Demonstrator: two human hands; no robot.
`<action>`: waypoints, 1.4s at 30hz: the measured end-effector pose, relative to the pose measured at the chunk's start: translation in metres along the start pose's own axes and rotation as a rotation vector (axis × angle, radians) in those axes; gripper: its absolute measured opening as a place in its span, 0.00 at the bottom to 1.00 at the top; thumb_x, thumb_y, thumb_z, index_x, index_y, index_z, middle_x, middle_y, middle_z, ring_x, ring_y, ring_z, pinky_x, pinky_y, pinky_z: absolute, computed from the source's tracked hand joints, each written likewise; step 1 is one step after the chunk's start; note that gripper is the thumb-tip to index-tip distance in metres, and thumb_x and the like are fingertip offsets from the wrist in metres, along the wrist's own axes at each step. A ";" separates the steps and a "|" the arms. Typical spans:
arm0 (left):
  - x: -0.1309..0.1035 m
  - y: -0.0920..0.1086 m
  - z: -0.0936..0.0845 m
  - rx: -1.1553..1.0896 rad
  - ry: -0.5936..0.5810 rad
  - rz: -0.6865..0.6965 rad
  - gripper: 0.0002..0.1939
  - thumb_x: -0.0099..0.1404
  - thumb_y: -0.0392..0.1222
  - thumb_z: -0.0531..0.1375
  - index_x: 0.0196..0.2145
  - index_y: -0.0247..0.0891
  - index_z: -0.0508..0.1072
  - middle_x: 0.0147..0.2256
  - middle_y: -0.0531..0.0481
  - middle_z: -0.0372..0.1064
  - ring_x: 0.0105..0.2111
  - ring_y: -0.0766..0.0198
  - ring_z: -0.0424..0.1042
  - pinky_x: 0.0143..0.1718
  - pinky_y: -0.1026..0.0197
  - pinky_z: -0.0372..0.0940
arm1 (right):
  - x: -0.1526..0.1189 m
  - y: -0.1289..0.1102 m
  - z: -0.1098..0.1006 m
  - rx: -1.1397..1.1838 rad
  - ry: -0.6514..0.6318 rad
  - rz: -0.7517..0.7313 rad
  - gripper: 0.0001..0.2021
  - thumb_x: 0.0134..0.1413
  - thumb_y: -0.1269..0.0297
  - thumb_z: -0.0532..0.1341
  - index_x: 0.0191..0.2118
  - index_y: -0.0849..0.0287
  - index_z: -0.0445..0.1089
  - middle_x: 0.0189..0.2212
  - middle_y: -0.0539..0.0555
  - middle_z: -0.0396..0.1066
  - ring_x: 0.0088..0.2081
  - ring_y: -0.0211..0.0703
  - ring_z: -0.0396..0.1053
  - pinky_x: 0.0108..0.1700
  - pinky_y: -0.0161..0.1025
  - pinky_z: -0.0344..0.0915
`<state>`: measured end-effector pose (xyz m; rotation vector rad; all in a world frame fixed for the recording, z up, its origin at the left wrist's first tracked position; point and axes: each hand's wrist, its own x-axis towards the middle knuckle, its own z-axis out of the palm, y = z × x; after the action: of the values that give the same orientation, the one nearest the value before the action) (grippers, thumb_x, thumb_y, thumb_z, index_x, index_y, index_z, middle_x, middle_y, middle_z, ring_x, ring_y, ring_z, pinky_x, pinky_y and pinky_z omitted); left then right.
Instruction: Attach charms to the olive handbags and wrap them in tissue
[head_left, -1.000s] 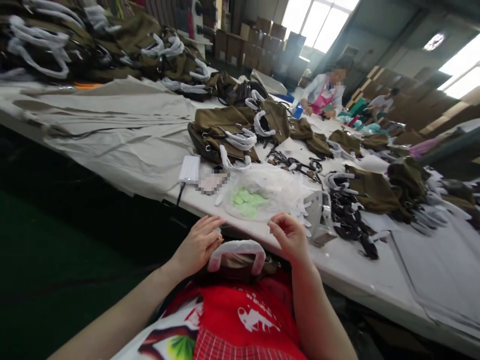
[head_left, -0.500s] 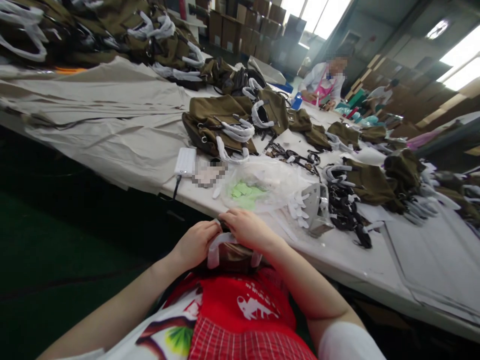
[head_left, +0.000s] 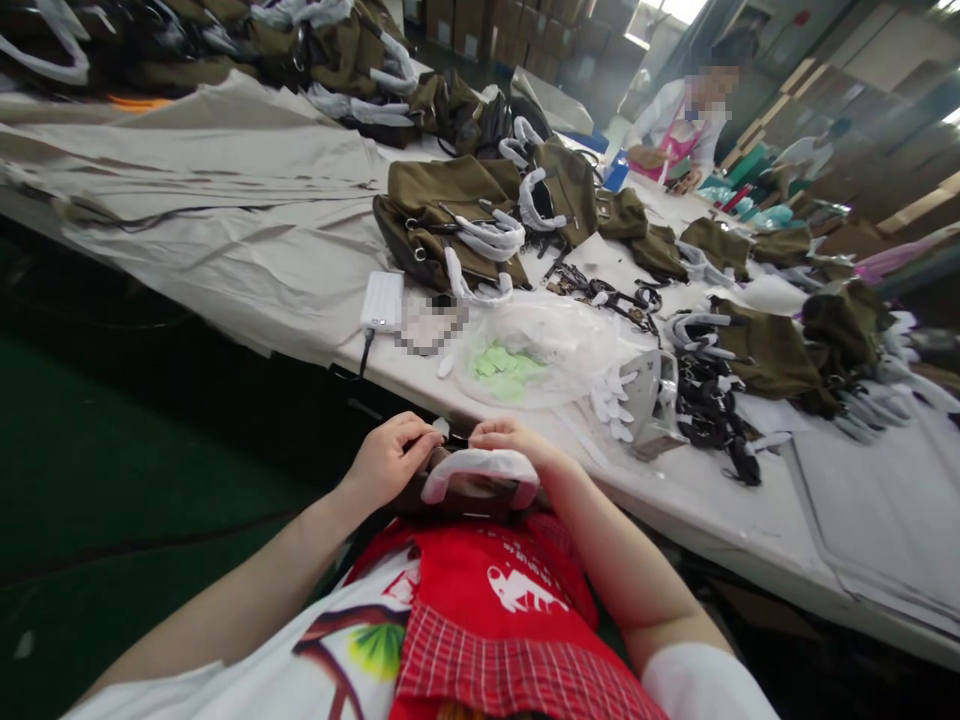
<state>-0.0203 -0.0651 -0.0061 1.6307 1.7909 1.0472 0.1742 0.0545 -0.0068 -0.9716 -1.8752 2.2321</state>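
Note:
Against the red apron (head_left: 517,590) rests an olive-brown handbag (head_left: 480,507), seen from above, its handle (head_left: 480,464) wrapped in white and arching toward me. My left hand (head_left: 391,458) pinches at the left of the bag's top, thumb and fingers together. A small white piece (head_left: 441,428) shows just beyond those fingertips. My right hand (head_left: 516,444) has its fingers curled over the right of the bag's top edge, behind the handle. What lies under the right fingertips is hidden.
On the table (head_left: 315,325) ahead are a white power bank (head_left: 383,301) with a cable, a plastic bag (head_left: 559,345) of green pieces, a clear holder (head_left: 649,405), black straps (head_left: 709,405) and several olive bags (head_left: 450,200). A co-worker (head_left: 679,130) stands across the table.
My hands have moved apart along the bag's top. The wrapped handle now shows more fully, and a white piece appears by my left fingertips. The view has tilted down slightly.

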 end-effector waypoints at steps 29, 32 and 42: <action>-0.010 0.002 -0.003 0.046 -0.035 0.005 0.17 0.68 0.42 0.50 0.49 0.37 0.72 0.42 0.46 0.76 0.45 0.58 0.73 0.51 0.55 0.65 | -0.026 0.017 0.070 -0.165 0.457 -0.244 0.10 0.50 0.66 0.56 0.23 0.61 0.70 0.18 0.47 0.67 0.22 0.34 0.61 0.26 0.31 0.55; -0.006 0.005 -0.009 0.172 -0.033 0.084 0.14 0.64 0.38 0.51 0.44 0.36 0.74 0.49 0.41 0.71 0.50 0.54 0.69 0.53 0.51 0.64 | -0.027 0.017 0.069 -0.154 0.443 -0.247 0.09 0.49 0.67 0.56 0.23 0.61 0.70 0.19 0.48 0.69 0.22 0.34 0.62 0.26 0.31 0.56; 0.004 0.021 -0.010 0.116 -0.323 0.120 0.14 0.66 0.39 0.52 0.28 0.38 0.75 0.39 0.47 0.73 0.40 0.59 0.72 0.44 0.58 0.65 | -0.030 0.019 0.069 -0.160 0.468 -0.276 0.09 0.50 0.66 0.57 0.22 0.61 0.69 0.17 0.47 0.65 0.21 0.33 0.58 0.25 0.31 0.54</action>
<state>-0.0160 -0.0639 0.0170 1.8755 1.5796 0.6902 0.1699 -0.0233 -0.0081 -1.0649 -1.8483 1.5576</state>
